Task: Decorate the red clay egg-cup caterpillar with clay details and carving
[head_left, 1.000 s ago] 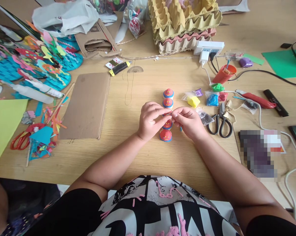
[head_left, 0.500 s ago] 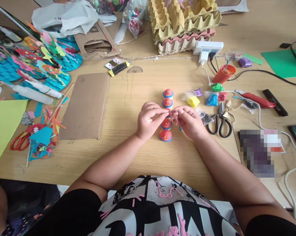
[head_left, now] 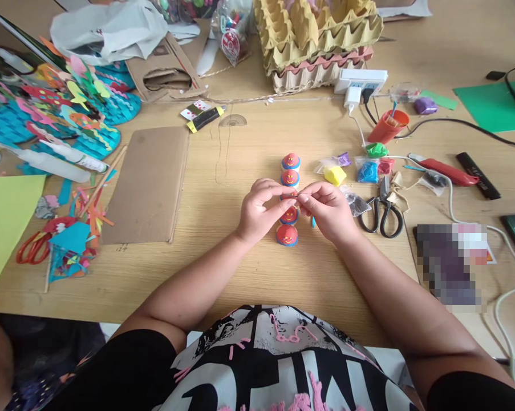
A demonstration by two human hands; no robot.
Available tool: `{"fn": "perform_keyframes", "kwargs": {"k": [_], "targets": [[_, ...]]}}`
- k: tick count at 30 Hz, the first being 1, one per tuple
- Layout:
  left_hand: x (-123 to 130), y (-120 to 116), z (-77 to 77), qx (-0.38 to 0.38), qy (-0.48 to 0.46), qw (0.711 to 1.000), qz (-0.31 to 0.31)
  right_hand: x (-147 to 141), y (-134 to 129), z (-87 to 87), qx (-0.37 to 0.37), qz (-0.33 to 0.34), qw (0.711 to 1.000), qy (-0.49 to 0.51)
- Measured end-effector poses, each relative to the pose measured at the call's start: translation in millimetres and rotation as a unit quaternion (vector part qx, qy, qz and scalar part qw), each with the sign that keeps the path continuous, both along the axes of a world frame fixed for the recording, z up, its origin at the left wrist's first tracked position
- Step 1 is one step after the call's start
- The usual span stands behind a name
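My left hand (head_left: 266, 210) and my right hand (head_left: 323, 206) meet fingertip to fingertip above a column of small red domes with blue rims and yellow smiling faces. Thumb and forefinger of each hand are pinched together on a tiny dark piece (head_left: 297, 197), too small to make out well. Above the hands stand two domes, the upper one (head_left: 291, 161) at the far end. Below them are two more, the nearest dome (head_left: 287, 235) fully in sight. Another dome lies mostly hidden behind my fingers. A thin blue stick (head_left: 313, 222) shows partly under my right hand.
Black-handled scissors (head_left: 383, 211), a blue clay packet (head_left: 368, 171) and a yellow lump (head_left: 334, 175) lie to the right, near a red cup (head_left: 388, 127). Cardboard (head_left: 148, 185) and paper scraps lie left. Egg trays (head_left: 317, 51) are stacked behind. Another person's arm shows at lower left.
My right fingertips have moved in against the left ones, and the right thumb and forefinger have closed. The view has shifted slightly; the domes stay in their column.
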State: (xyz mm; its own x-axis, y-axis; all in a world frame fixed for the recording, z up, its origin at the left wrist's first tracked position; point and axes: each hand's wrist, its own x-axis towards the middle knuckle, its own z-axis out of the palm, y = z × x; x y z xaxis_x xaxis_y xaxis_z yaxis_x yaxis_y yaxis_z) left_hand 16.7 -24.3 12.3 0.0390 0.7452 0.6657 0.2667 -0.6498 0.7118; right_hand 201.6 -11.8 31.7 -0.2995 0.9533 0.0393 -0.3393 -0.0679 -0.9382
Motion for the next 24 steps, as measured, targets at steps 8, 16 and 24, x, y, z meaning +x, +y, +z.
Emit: {"fn": "perform_keyframes", "kwargs": {"k": [8, 16, 24], "targets": [[-1.4, 0.7, -3.5, -0.055, -0.039, 0.998, -0.011, 1.6, 1.1, -3.3, -0.011, -0.022, 1.0, -0.007], [0.7, 1.8, -3.8, -0.045, -0.041, 0.998, 0.006, -0.2, 0.9, 0.2, -0.033, -0.008, 0.999, 0.011], [-0.3, -0.1, -1.5, -0.038, -0.03, 0.999, 0.004, -0.2, -0.2, -0.8, -0.033, -0.005, 0.999, -0.003]]}}
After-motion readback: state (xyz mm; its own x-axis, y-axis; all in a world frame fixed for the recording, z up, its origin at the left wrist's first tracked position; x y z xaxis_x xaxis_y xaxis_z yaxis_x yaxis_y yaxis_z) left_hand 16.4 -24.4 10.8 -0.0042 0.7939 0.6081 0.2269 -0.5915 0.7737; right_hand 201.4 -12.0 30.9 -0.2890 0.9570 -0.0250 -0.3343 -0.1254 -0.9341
